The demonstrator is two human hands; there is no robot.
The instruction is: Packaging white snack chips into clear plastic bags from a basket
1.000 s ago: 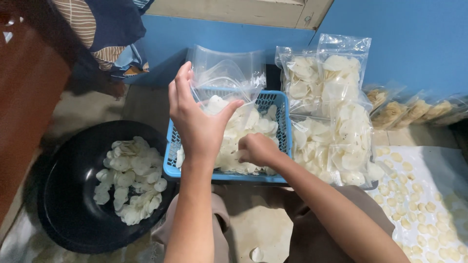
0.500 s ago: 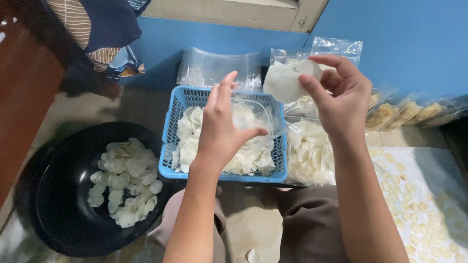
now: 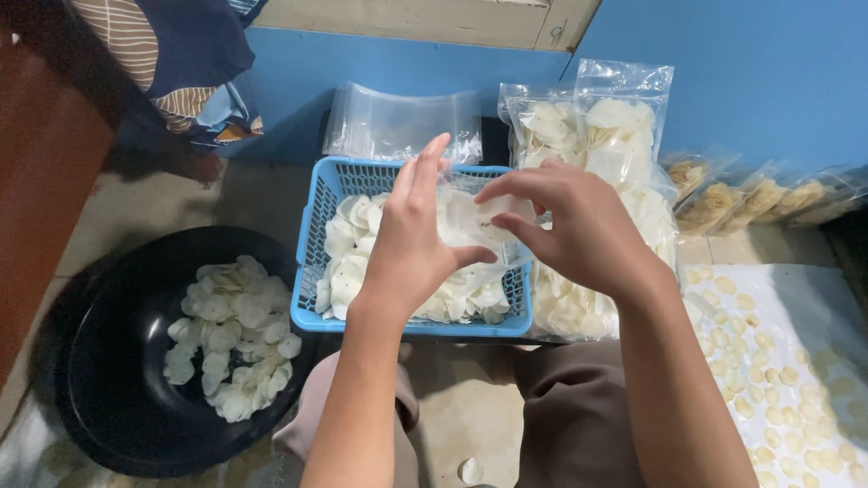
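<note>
Fingers of the left hand [image 3: 411, 244] pinched the near edge of a clear bag [image 3: 479, 221], thumb on one side and the rest fanned upward on the other, holding its mouth open above the basket [image 3: 316, 237]. The right hand [image 3: 579, 230] was at the bag's mouth, its fingertips [image 3: 493, 192] bunched together on a stack of pale chips [image 3: 484, 217] that sat partly inside the bag; the chips showed through the plastic. Both hands met over the right half of the basket, touching the same bag from opposite sides.

Under them, the blue basket with slotted walls was filled with loose white chips. It stood on the floor in front of the person's knees. Behind it a pile of empty clear bags [image 3: 398, 126] leaned on the blue wall [image 3: 750, 72]. Just right of the basket, filled bags [image 3: 615, 136] of white chips stood and lay stacked, and further right smaller packs [image 3: 750, 201] of tan snacks lined the wall.

Left of the basket, a black basin [image 3: 108, 361] held another heap of white chips [image 3: 235, 334]. At the far right, a white sheet [image 3: 814, 307] on the floor was covered with small yellowish rounds [image 3: 768, 380] spread apart. Patterned cloth [image 3: 172, 54] hung at the top left.
</note>
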